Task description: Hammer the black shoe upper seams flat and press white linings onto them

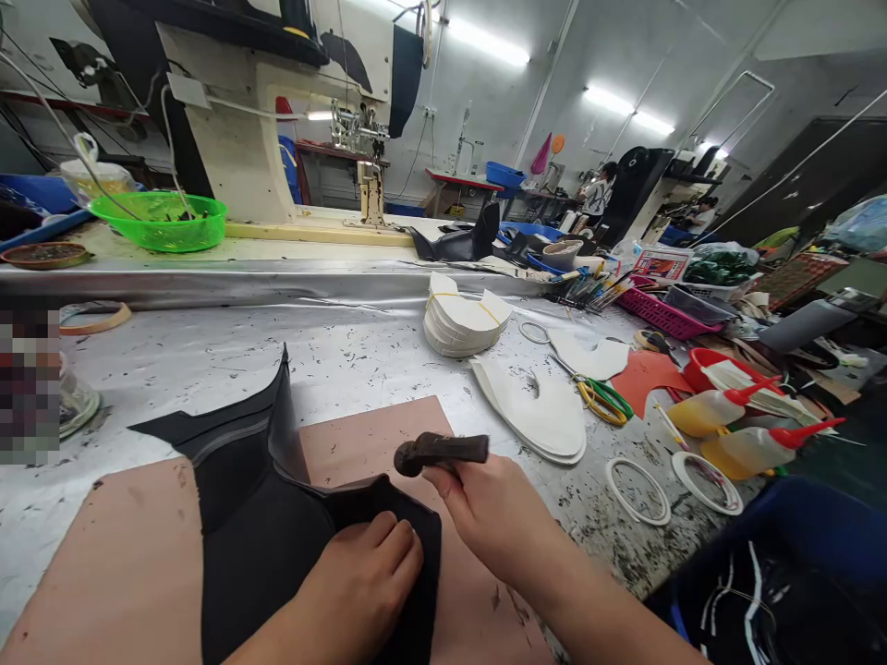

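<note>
A black leather piece [263,517] with a raised pointed flap lies on a brown board [117,554] at the table's near edge. My left hand [360,582] presses down on the piece's right part, fingers curled together. Just above the piece's right edge, my right hand [485,517] grips a small dark hammer [440,451] held sideways with its head pointing left.
Stacks of white cut shapes [461,319] [537,411], green-handled scissors [606,399], two glue bottles [735,434] and tape rings [637,489] lie to the right. A green bowl [163,220] and a sewing machine [291,139] stand behind. A pink tray [658,314] holds tools. People work far back.
</note>
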A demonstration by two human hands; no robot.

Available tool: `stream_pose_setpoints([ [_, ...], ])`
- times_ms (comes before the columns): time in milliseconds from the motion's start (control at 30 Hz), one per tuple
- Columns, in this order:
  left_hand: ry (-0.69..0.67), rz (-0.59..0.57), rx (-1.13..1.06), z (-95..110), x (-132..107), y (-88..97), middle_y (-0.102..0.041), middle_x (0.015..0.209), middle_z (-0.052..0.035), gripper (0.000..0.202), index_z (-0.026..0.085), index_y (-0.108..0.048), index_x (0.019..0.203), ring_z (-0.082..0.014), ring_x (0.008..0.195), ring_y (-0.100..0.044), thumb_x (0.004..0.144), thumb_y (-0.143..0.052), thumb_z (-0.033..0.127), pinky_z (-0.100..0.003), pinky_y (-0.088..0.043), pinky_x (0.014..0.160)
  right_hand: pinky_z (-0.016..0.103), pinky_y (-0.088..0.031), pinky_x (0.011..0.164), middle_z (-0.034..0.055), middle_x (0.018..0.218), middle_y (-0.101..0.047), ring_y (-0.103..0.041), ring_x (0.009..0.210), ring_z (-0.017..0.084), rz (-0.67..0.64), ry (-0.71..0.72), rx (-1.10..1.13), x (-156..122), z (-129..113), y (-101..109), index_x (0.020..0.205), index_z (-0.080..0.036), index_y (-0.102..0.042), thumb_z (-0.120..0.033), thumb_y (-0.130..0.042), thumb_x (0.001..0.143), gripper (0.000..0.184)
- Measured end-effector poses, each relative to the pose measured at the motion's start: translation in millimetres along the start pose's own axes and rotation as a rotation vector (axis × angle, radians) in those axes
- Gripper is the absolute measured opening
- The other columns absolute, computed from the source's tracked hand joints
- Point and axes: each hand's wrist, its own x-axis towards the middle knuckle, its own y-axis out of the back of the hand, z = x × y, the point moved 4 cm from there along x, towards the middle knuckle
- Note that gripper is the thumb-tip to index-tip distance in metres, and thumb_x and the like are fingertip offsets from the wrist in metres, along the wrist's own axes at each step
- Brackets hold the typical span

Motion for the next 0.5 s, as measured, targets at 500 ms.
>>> stream_pose_setpoints([
  [500, -0.038, 0.094, 0.05, 3, 3, 8.1, -0.058, 0.071, -0.0057, 0.023, 0.012, -0.057, 0.077, -0.0185, 0.061, -0.054, 0.074, -0.04, -0.003, -0.029, -0.045, 0.049, 0.03, -0.05, 0.062, 0.0067, 0.096, -0.068, -0.066, 0.079, 0.023, 0.348, -0.034, -0.064, -88, 84, -11, 0.123, -0.022, -0.053, -0.026, -0.037, 0.091, 0.036],
])
